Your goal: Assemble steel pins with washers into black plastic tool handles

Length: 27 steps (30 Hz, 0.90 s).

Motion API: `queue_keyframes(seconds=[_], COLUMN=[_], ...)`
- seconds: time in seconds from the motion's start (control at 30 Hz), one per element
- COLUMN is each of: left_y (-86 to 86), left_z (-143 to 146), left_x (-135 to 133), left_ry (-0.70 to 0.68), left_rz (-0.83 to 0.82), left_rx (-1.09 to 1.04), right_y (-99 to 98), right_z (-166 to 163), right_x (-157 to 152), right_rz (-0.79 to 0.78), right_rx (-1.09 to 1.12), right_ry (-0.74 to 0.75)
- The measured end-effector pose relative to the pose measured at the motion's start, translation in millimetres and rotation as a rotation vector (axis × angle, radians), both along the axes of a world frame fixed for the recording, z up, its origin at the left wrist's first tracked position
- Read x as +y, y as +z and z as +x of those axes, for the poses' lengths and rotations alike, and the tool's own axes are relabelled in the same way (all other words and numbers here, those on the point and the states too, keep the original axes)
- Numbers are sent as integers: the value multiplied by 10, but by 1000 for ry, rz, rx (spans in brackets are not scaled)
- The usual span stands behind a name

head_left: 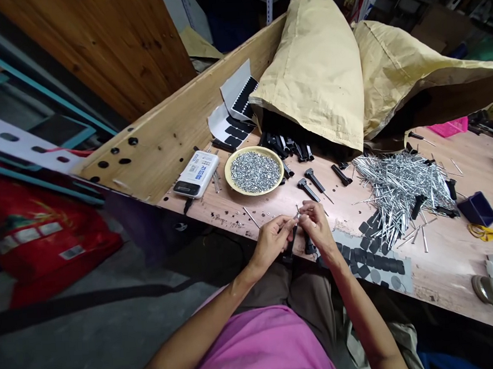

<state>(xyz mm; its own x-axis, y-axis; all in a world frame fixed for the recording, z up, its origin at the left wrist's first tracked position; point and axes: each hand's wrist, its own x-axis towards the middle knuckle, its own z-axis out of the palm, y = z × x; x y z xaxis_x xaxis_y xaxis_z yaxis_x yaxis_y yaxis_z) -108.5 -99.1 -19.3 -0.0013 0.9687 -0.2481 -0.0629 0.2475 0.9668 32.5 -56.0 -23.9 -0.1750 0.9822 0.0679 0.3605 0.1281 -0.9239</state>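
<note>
Just above the table's front edge, my left hand [271,240] and my right hand [316,225] meet, their fingertips pinched together. Between them shows the end of a thin metal rod [297,209]; the fingers cover the rest of it. A dark plastic piece [291,247] shows below my left fingers, and I cannot tell whether it is held. Beyond the hands stands a pale yellow bowl [228,177] full of small metal nuts [254,172]. A loose rod [251,217] lies left of my hands. Black plastic handles [308,190] lie just beyond them.
To the right lies a heap of metal rods [405,188], with black pads on a grey sheet [407,275] in front. A white box-shaped device [197,173] sits left of the bowl. Large paper sacks [314,63] stand at the back, beside a wooden side board [161,148].
</note>
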Motion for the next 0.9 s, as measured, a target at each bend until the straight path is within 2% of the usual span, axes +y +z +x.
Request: queue_keyframes(seconds=[0.07, 0.13, 0.23, 0.37, 0.47, 0.53, 0.63, 0.7, 0.73, 0.8, 0.9], left_y=[-56, -115, -203, -264, -176, -50, 131, 170, 154, 63, -119], left_z=[29, 60, 115, 161, 167, 185, 241, 255, 239, 149, -106], left_x=[91, 204, 348, 415, 337, 208, -49, -195, -245, -294, -269], left_ry=[-9, -37, -27, -40, -8, 59, 32, -47, -84, -107, 9], left_rz=[-55, -56, -59, -84, 8, 228, 674, 782, 761, 599, 251], left_rx=[139, 383, 580, 681, 812, 986, 1100, 1121, 1097, 971, 601], right_y=[-60, -139, -272, -367, -321, -242, -94, -14, 13, 34, -3], right_z=[114, 250, 394, 430, 452, 486, 516, 485, 448, 332, 82], right_x=[75, 155, 232, 266, 255, 205, 56, -58, -105, -152, -74], right_rz=[86, 151, 122, 48, 111, 226, 477, 600, 629, 610, 465], right_rx=[-192, -454, -802, -1000, -996, -955, -866, -785, -735, -621, -496], right_ry=[-122, -226, -204, -170, -184, -142, 118, 343, 435, 549, 547])
